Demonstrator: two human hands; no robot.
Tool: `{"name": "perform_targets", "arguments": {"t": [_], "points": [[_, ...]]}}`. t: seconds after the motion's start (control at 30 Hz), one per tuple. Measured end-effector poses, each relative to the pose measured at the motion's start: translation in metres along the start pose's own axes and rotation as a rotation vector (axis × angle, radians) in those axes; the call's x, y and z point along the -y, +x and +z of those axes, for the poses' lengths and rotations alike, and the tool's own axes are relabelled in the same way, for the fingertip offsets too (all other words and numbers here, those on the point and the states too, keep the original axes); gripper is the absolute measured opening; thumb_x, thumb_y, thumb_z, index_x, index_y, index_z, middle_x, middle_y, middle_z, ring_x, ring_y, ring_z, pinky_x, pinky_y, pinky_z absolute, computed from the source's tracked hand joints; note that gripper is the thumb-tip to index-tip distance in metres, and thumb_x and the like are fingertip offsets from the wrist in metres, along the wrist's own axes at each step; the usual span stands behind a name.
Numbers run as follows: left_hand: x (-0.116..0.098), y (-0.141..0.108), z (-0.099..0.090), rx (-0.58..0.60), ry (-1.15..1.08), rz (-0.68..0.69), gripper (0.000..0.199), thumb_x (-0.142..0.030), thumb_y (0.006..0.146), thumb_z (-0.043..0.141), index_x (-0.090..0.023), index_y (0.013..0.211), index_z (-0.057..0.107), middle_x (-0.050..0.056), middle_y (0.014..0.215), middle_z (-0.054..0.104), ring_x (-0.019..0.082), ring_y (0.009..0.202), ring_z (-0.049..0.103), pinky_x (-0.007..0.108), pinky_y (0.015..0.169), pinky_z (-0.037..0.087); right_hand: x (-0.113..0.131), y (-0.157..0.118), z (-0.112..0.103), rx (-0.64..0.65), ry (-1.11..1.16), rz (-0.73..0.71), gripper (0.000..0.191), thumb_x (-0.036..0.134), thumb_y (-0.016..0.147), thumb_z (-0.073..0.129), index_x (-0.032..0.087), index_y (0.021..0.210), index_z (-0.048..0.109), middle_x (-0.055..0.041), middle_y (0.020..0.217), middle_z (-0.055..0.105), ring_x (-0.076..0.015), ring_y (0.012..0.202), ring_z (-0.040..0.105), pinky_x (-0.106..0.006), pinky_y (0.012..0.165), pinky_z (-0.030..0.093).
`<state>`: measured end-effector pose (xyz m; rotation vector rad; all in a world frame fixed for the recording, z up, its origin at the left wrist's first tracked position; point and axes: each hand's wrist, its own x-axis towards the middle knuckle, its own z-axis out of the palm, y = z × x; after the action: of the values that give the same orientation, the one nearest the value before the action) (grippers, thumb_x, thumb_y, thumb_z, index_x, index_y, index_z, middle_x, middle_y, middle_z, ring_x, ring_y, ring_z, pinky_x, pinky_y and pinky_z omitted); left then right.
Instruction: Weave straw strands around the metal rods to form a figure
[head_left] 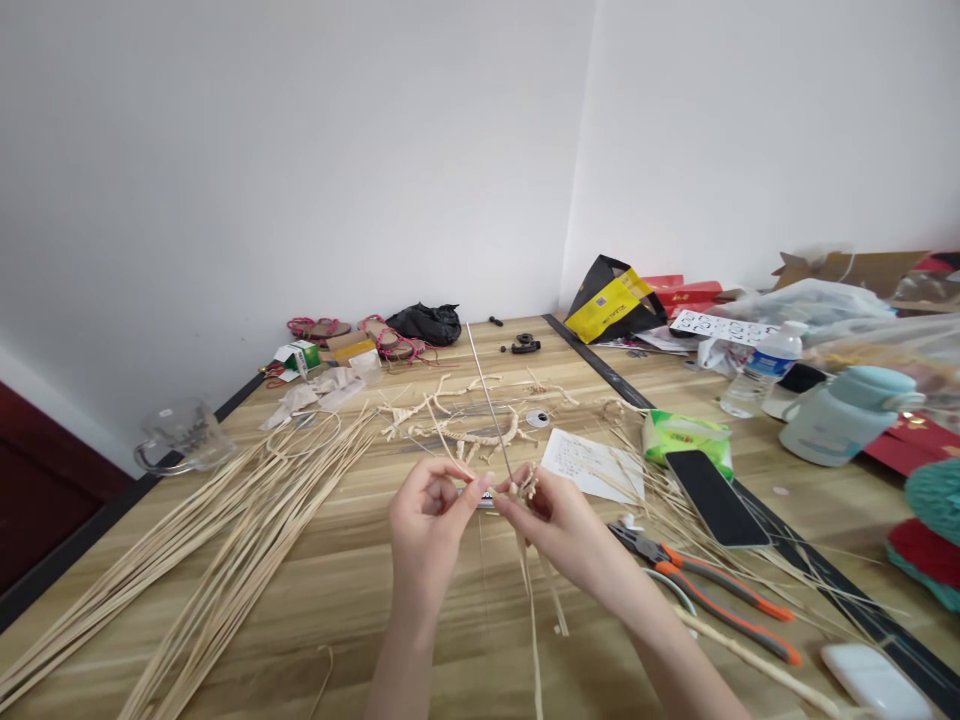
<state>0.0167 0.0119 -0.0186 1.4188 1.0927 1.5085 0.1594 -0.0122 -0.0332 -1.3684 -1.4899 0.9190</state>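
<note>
Close together over the middle of the table are my left hand (435, 525) and my right hand (559, 515), both closed. A pale, knotted piece of woven straw (529, 484) is pinched in my right fingers. Two flat straw strands (535, 640) hang down below it. My left thumb and index finger pinch a thin straw strand (442, 432) that slants up and away. A long thin metal rod (487, 395) rises from my right fingertips toward the wall; my fingers hide its lower end. Just beyond lie branching woven straw pieces (480, 438).
Long straw bundles (225, 530) spread across the left, near a glass mug (184, 437). To the right lie pliers (705, 580), a phone (716, 498), a written paper (589, 465), a tissue pack (686, 438), a water bottle (761, 372) and a blue flask (847, 415).
</note>
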Motion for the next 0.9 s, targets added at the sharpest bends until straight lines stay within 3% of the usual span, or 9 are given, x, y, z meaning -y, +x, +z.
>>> {"name": "perform_targets", "arguments": {"t": [0.43, 0.67, 0.9], "points": [[0.0008, -0.0009, 0.0012, 0.08, -0.146, 0.061, 0.017, -0.025, 0.074, 0.073, -0.018, 0.073, 0.058, -0.001, 0.076, 0.06, 0.007, 0.062, 0.053, 0.016, 0.055, 0.043, -0.0012, -0.0003, -0.0018, 0.005, 0.029, -0.002, 0.014, 0.031, 0.085, 0.057, 0.02, 0.08, 0.05, 0.0058, 0.058, 0.045, -0.0111, 0.051, 0.046, -0.024, 0.049, 0.033], [-0.0023, -0.0026, 0.0028, 0.007, -0.201, 0.021, 0.018, -0.025, 0.071, 0.076, -0.017, 0.073, 0.059, -0.001, 0.078, 0.061, 0.006, 0.057, 0.051, 0.016, 0.051, 0.041, 0.0012, 0.0001, -0.0062, 0.038, 0.044, -0.006, 0.015, 0.033, 0.086, 0.058, 0.018, 0.087, 0.055, 0.0062, 0.057, 0.045, -0.0098, 0.049, 0.043, -0.023, 0.047, 0.033], [-0.0018, -0.0031, 0.0034, -0.016, -0.198, -0.04, 0.02, -0.03, 0.071, 0.076, -0.017, 0.079, 0.062, -0.004, 0.061, 0.056, 0.006, 0.047, 0.044, 0.017, 0.046, 0.038, 0.0056, -0.0033, -0.0073, 0.045, 0.024, -0.011, 0.015, 0.032, 0.085, 0.058, 0.018, 0.089, 0.056, 0.0059, 0.057, 0.045, -0.0105, 0.049, 0.045, -0.023, 0.046, 0.034]]}}
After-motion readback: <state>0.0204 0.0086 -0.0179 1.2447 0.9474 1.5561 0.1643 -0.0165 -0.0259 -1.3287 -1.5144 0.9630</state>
